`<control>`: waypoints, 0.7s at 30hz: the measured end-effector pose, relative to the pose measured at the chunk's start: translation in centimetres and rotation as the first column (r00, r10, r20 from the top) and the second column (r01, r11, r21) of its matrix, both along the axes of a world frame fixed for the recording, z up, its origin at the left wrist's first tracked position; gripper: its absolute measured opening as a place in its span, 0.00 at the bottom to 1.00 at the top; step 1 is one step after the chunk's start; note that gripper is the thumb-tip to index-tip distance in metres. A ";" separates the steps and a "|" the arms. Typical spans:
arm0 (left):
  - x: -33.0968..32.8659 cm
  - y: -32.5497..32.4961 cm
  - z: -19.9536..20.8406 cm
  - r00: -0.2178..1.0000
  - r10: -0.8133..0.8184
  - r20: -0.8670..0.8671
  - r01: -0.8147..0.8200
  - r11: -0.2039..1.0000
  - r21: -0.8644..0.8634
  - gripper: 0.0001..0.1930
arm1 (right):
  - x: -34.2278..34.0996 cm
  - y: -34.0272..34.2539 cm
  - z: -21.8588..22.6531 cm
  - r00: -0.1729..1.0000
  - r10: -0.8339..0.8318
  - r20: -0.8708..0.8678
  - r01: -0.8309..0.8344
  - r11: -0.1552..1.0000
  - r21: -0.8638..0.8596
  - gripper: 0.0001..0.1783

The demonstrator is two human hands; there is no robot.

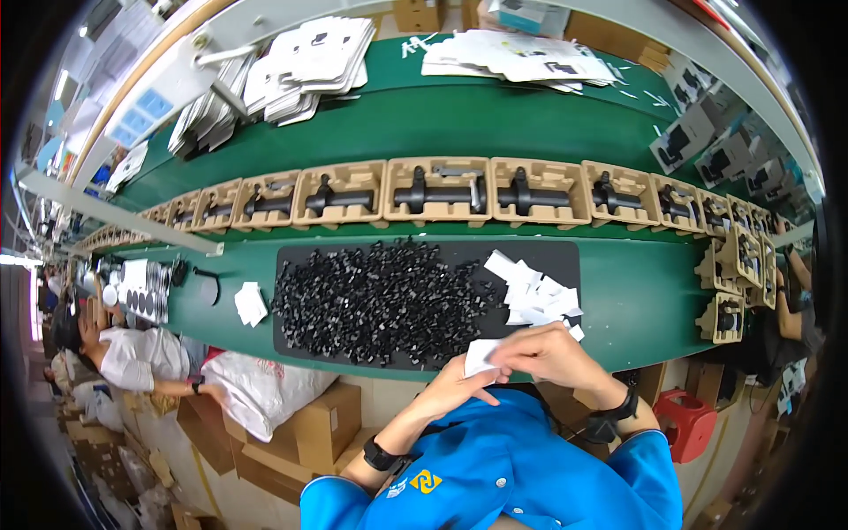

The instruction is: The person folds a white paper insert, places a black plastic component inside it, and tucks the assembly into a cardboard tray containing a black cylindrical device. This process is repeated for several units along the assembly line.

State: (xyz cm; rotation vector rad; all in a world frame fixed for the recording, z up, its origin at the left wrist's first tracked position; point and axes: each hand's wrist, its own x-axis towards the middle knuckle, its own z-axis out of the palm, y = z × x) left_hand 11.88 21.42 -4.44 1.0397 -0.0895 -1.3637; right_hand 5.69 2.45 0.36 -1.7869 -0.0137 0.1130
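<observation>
My left hand [452,387] is closed on a small white slip [480,356], held up at the near edge of the bench. My right hand [546,353] meets it from the right, its fingers pinched at the slip's right edge; the fingertips are slightly blurred. Just beyond both hands lies a dark mat [565,265] on the green bench. A wide heap of small black parts [380,300] covers most of it. To the heap's right is a loose pile of white slips [534,296]. Another small stack of white slips [251,303] sits left of the mat.
Brown moulded trays [440,212] holding black devices run in a row behind the mat. More trays [726,309] are stacked at the right end. Flattened printed boxes [309,66] lie at the back. Co-workers sit on both sides; a red stool [687,424] stands at the right.
</observation>
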 end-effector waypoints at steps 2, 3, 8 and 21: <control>0.6 0.7 0.9 0.978 -0.176 0.110 0.178 0.984 -0.010 0.15 | 0.3 -0.4 2.1 0.891 0.215 -0.399 -0.142 0.968 0.206 0.07; 0.7 0.8 1.3 0.978 -0.186 0.094 0.190 0.981 -0.040 0.17 | 0.2 -0.3 1.9 0.859 0.272 -0.434 -0.179 0.953 0.244 0.08; -0.2 1.2 -0.3 0.893 -0.336 0.299 0.352 0.936 -0.002 0.24 | 0.2 2.1 1.2 0.664 0.677 -0.317 -0.747 0.616 -0.249 0.21; 20.8 26.2 -1.8 0.627 0.075 0.776 -0.538 0.762 0.361 0.20 | 9.0 10.0 0.4 0.882 -0.029 -0.470 0.082 0.992 0.092 0.17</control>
